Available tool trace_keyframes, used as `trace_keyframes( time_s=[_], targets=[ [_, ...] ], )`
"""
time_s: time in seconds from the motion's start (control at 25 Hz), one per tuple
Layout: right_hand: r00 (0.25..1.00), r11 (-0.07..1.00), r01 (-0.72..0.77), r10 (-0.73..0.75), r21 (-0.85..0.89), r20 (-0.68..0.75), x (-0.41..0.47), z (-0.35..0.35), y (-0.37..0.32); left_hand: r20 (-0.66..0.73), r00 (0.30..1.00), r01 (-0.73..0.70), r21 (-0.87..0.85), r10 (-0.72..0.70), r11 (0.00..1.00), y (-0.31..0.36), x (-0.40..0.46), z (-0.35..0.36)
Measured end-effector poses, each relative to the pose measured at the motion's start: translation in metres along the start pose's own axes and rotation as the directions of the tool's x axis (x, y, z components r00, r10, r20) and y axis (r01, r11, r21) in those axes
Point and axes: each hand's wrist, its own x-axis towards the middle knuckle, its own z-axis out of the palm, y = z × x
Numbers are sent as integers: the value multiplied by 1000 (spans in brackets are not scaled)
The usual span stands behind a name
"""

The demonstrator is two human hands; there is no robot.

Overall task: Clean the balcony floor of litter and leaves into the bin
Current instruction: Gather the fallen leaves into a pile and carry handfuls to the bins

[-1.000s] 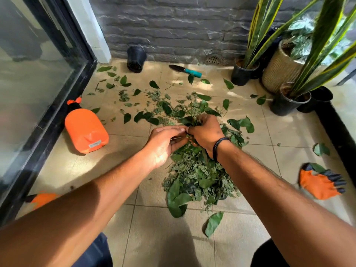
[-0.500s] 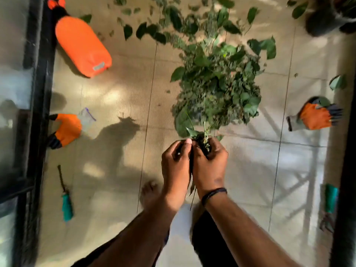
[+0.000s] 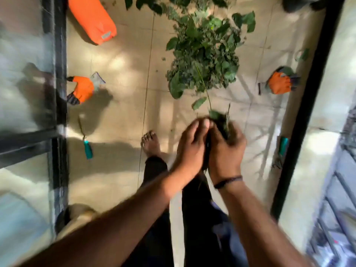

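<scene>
Orange sprayer bottle [image 3: 92, 18], two orange gloves [image 3: 82, 89], trowel [image 3: 87, 149].

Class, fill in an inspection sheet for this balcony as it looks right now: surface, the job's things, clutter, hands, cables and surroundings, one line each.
Surface: tiled floor, sunlit in patches, with shadows across it.
Job's things: leaf pile lying on the tiles; a bunch of leaves held between both hands; no bin in view.
Clutter: orange bottle on its side; orange glove by the glass; second orange glove at the right; teal-handled tool on the floor.
Hands: left hand and right hand cupped together round the bunch, blurred.
Cables: nothing seen.
Surroundings: glass door at the left; dark frame at the right; bare foot on the tiles.
</scene>
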Motion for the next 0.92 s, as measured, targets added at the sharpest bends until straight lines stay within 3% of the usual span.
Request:
trace_keyframes(
  time_s=[0.16, 0.32, 0.44, 0.6, 0.68, 0.92],
  targets=[
    [990, 992, 62, -74, 108, 116, -59, -28, -155, 113, 986, -139, 154, 123, 978, 127, -98, 12],
    [984, 964, 115, -144, 241, 108, -125, -66, -283, 298, 904, -384, 251, 306, 889, 230, -186, 22],
    [947, 915, 256, -301, 312, 107, -160, -105, -361, 293, 859, -492, 241, 421, 837, 272, -214, 49],
    [927, 792, 373, -341, 483, -157, -186, -156, -415, 278, 824, -534, 90, 493, 841, 304, -253, 94],
    [900, 701, 435, -355, 565, -253, -199, -169, -426, 368, 791, -547, 66, 489, 835, 321, -279, 116],
    [843, 596, 524, -265, 608, -468, -257, -194, -422, 740, 510, -686, 41, 439, 727, 358, -327, 147]
  ],
)
